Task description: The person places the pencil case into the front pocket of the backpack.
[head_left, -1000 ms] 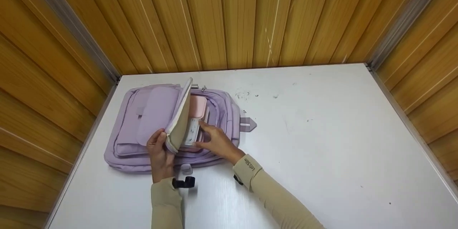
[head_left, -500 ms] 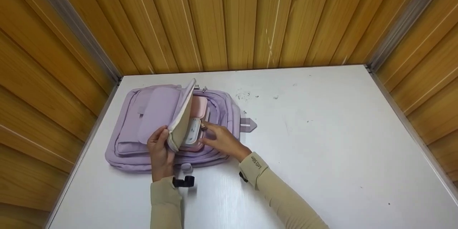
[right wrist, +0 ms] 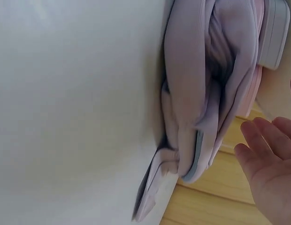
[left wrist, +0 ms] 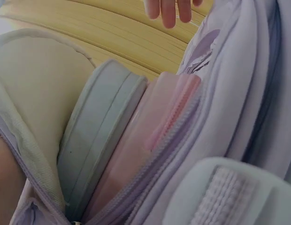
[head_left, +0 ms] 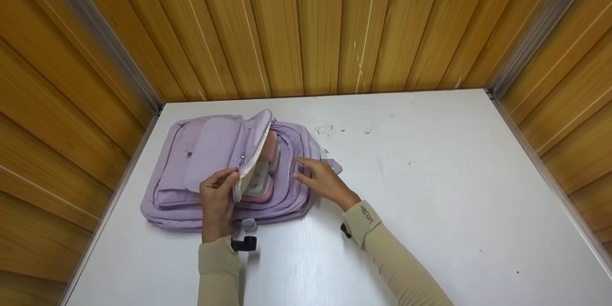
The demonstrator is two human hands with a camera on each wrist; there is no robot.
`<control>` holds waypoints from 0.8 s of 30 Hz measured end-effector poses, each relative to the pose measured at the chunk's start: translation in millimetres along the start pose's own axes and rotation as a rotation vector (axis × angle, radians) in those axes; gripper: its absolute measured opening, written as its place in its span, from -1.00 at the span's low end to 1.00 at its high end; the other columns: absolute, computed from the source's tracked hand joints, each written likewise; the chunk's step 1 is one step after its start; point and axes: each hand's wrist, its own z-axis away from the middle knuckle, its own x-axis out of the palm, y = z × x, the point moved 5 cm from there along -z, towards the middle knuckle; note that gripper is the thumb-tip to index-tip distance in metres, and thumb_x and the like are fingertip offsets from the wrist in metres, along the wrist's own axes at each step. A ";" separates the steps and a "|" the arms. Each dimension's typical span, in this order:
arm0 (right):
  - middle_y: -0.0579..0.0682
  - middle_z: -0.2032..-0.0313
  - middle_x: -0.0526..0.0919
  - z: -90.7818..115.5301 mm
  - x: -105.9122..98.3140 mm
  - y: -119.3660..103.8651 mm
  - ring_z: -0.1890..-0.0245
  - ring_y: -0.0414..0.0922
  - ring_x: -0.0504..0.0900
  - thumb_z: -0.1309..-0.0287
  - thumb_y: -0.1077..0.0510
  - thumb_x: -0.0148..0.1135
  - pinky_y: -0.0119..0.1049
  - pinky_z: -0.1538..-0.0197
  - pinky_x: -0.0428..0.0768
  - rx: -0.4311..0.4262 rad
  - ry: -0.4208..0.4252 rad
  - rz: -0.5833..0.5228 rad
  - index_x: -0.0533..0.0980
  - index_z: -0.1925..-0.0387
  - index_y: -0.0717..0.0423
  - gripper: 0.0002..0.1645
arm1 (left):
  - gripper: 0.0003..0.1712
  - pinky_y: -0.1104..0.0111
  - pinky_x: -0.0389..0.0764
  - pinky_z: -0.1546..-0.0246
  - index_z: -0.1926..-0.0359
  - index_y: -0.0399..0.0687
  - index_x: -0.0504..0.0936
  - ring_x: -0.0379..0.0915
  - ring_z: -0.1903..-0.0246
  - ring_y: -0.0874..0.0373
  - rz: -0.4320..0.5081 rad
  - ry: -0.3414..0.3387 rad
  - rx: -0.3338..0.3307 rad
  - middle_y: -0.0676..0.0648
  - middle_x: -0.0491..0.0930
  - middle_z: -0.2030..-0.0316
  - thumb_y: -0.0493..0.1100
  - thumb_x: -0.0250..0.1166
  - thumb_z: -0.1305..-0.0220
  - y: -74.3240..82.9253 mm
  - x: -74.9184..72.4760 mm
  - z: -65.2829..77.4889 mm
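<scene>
A lilac backpack (head_left: 210, 153) lies flat on the white table. My left hand (head_left: 217, 203) pinches the edge of its raised front flap (head_left: 258, 131), whose cream lining faces the opening. Inside the pocket, a pale grey case (left wrist: 101, 112) leans against a pink case (left wrist: 152, 108); another pink case (head_left: 269, 146) sits at the far side, partly covered by the flap. My right hand (head_left: 325, 181) hovers over the backpack's right end with fingers extended and nothing in them. In the right wrist view, that right hand (right wrist: 272, 164) is apart from the cases.
A grey strap tab (head_left: 332, 165) sticks out at the backpack's right end. A pale buckle (left wrist: 230, 197) hangs at its near side. White table (head_left: 430, 201) surrounds the bag, with wood-look panels (head_left: 325, 24) behind and at both sides.
My right hand has drawn back to the right from the pale grey case. The flap has tipped rightward over the cases, with my left hand still pinching it.
</scene>
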 end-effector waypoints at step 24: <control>0.24 -0.15 0.55 34.5 -58.4 42.3 -0.23 0.15 0.47 -0.21 0.17 0.26 -0.01 -0.32 0.39 0.130 0.092 0.050 0.47 -0.15 0.31 -0.50 | -0.86 -0.08 0.22 -0.34 0.35 -0.16 0.77 0.69 0.17 -0.03 -0.914 -0.426 0.127 -0.16 0.74 0.30 -0.41 0.42 -0.02 -11.6 46.6 13.2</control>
